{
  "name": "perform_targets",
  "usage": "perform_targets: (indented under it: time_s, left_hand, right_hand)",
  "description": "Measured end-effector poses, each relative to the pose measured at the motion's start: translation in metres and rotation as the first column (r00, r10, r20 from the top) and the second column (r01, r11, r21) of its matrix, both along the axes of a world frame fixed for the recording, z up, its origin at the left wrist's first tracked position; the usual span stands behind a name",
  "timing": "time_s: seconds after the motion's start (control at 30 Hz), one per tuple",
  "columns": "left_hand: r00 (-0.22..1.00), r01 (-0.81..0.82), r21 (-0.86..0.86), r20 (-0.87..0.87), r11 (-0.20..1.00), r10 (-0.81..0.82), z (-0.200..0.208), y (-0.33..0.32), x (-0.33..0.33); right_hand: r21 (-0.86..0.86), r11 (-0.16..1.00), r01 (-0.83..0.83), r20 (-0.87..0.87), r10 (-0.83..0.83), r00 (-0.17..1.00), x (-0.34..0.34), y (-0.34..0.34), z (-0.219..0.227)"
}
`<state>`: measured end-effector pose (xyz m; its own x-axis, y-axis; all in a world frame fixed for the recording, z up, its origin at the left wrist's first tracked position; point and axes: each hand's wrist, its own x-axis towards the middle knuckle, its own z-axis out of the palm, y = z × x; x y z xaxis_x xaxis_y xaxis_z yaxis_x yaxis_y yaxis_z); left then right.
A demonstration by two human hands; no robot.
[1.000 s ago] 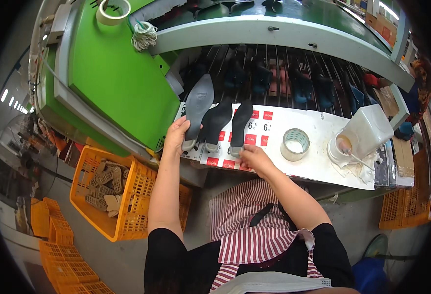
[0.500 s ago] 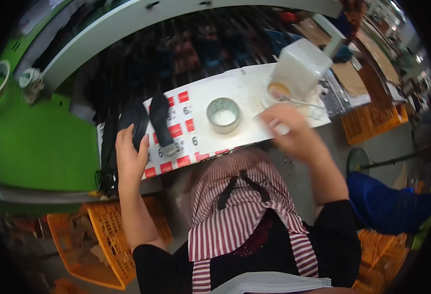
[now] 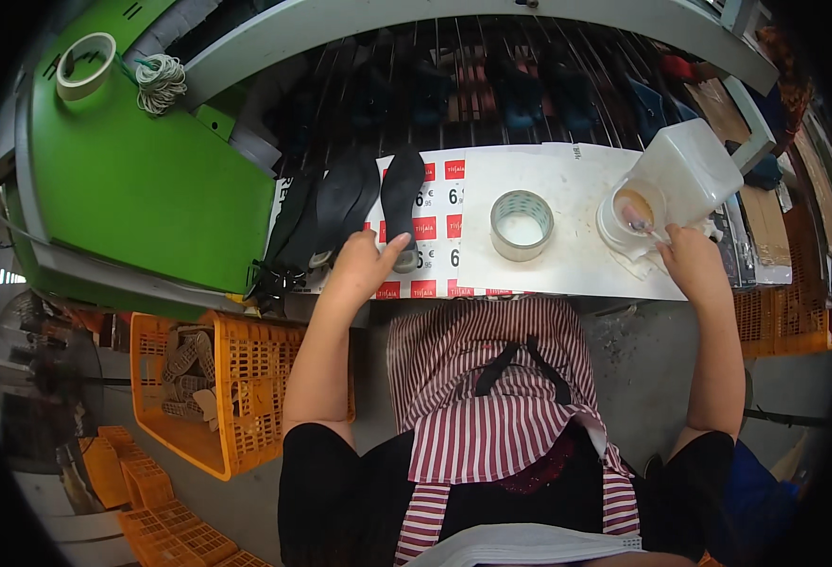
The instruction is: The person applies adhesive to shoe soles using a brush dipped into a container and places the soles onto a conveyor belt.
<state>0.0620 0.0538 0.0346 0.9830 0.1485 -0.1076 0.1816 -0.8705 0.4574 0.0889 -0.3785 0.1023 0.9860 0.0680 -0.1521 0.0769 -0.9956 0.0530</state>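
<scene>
Several black shoe soles lie overlapped at the left of the work surface, and a single black shoe sole lies just right of them. My left hand is at the heel ends of these soles, its thumb apart from the fingers, gripping nothing that I can see. At the right, my right hand pinches the handle of a brush. The brush head dips into a white tub with yellowish residue inside. Between my hands stands a roll of tape with something white inside its ring.
A white plastic jug tilts behind the tub. Beyond the paper-covered board run dark rods with shoe parts. A green panel carries a tape roll and coiled string. An orange crate with soles stands below left.
My view has swung, so the board sits further right. My right hand has come to the tub and taken hold of the brush. My left hand has stayed by the soles.
</scene>
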Motion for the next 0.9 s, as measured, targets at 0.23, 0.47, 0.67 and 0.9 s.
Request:
perform_targets:
  time_s: [0.23, 0.47, 0.67, 0.9]
  left_hand:
    - [0.76, 0.591, -0.422, 0.577, 0.687, -0.299, 0.095, -0.055, -0.041]
    - [0.094, 0.959, -0.131, 0.984, -0.25, -0.154, 0.136, -0.112, -0.092]
    - [0.053, 0.956, -0.042, 0.998, -0.29, 0.028, 0.127, -0.123, -0.094]
    - [0.096, 0.91, -0.097, 0.995, -0.403, -0.023, 0.124, -0.105, -0.101]
  right_hand:
    - [0.261, 0.92, -0.292, 0.577, 0.094, 0.811, -0.037, 0.015, 0.02]
    - [0.627, -0.23, -0.744, 0.719, 0.538, 0.44, -0.097, 0.079, 0.062]
    - [0.525, -0.649, -0.55, 0.851, 0.411, 0.327, -0.11, 0.098, 0.054]
    - [0.577, -0.719, -0.387, 0.811, 0.448, 0.376, -0.109, 0.112, 0.05]
